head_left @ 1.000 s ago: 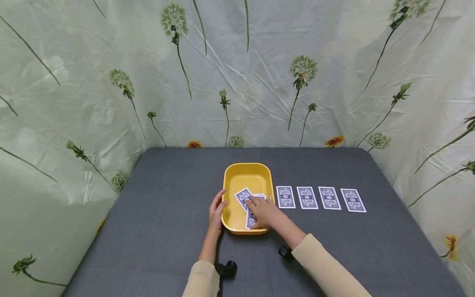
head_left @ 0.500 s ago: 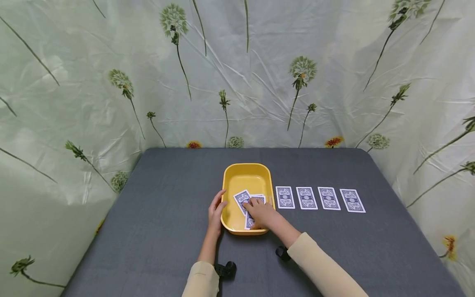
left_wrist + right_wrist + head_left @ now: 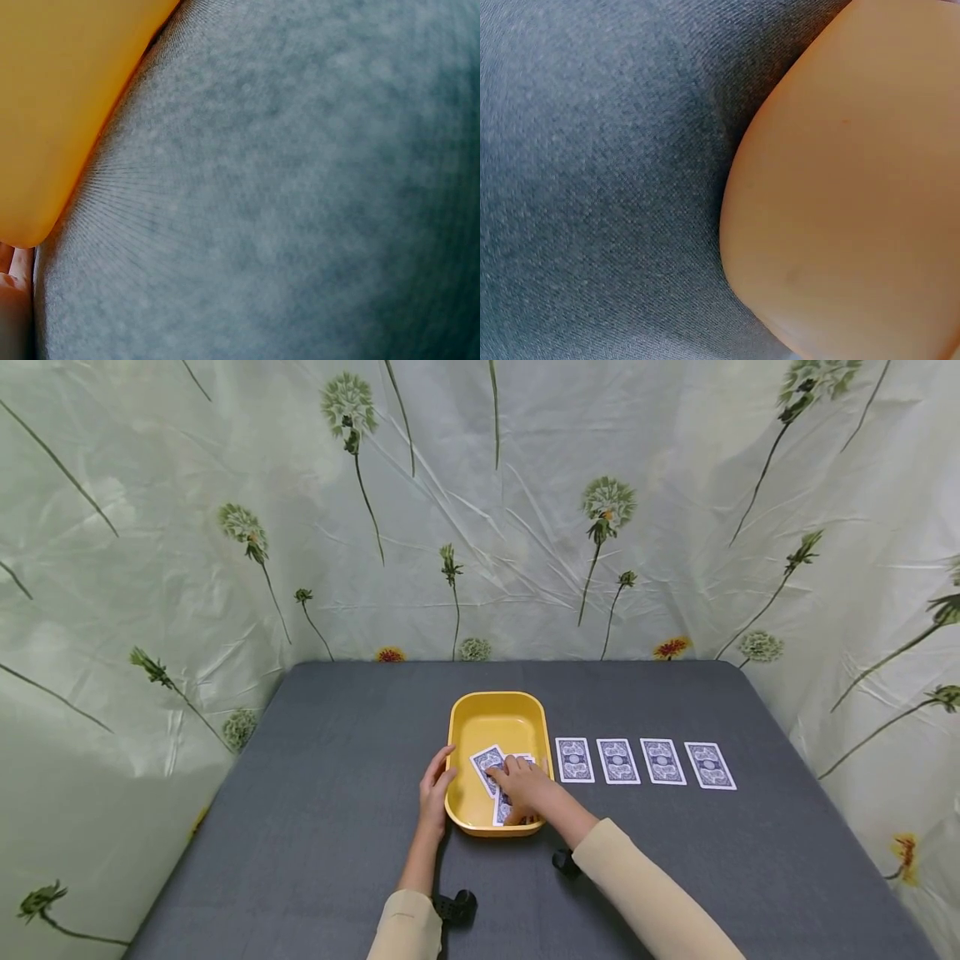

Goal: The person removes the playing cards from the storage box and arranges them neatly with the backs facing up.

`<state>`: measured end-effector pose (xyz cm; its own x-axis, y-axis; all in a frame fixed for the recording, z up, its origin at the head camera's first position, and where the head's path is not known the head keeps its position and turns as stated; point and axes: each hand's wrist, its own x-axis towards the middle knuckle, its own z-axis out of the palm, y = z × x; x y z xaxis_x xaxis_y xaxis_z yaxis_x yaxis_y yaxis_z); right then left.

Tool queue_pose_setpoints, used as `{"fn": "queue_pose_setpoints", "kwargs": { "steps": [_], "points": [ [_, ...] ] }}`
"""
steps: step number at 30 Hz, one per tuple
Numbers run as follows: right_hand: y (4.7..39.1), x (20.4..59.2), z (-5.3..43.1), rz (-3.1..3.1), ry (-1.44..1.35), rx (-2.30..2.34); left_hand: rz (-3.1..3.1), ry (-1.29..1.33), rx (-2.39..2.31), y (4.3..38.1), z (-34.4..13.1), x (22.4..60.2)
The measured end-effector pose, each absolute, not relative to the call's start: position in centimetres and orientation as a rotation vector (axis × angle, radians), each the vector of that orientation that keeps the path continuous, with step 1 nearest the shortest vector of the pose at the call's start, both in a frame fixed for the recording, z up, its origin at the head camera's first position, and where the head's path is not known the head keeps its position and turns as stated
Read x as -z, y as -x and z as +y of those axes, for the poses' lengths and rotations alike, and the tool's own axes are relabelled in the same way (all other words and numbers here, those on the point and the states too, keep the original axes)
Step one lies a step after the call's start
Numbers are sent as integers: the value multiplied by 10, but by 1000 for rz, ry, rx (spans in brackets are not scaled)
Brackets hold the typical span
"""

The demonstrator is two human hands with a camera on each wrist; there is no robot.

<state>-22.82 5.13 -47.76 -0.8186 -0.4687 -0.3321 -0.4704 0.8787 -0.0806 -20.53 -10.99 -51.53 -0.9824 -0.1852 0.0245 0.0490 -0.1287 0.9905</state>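
A yellow tray (image 3: 472, 710) stands on the grey table, with several blue-backed playing cards (image 3: 486, 763) lying loosely overlapped in its near right part. My left hand (image 3: 433, 792) grips the tray's left side, thumb at the rim and fingers along the outer wall. Inside the tray my right hand (image 3: 525, 787) bends over the cards, its fingers and thumb spread across one and curled at it, covering much of the pile. In the left wrist view, a bit of a hand (image 3: 15, 300) shows under the tray's wall (image 3: 60, 112). The right wrist view holds only tray wall (image 3: 847, 187) and cloth.
To the right of the tray lies a row of several face-down cards (image 3: 618, 762), spaced apart. Dark wrist cameras (image 3: 457, 907) sit on both wrists. Grey cloth (image 3: 337, 760) covers the table, and a flower-print sheet (image 3: 525, 527) hangs behind it.
The right hand's fingers have curled more over the cards, and its forearm has shifted slightly left. The left hand and the row of cards keep their places.
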Motion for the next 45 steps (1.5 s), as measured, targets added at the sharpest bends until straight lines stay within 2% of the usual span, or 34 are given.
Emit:
{"fn": "queue_pose_setpoints", "kwargs": {
  "steps": [12,23,33,39,45],
  "points": [
    [218,479,53,2851,871,-90,-2003,-164,2218,203,-110,514],
    [209,480,58,2844,946,218,-1932,-160,2274,211,-112,537],
    [214,468,63,2948,1054,380,-1945,-140,2229,216,-111,539],
    [217,438,96,3046,1066,611,-1917,-170,2279,212,-111,529],
    [216,423,159,3253,1036,535,-1925,-174,2282,207,-110,520]
  ]
}}
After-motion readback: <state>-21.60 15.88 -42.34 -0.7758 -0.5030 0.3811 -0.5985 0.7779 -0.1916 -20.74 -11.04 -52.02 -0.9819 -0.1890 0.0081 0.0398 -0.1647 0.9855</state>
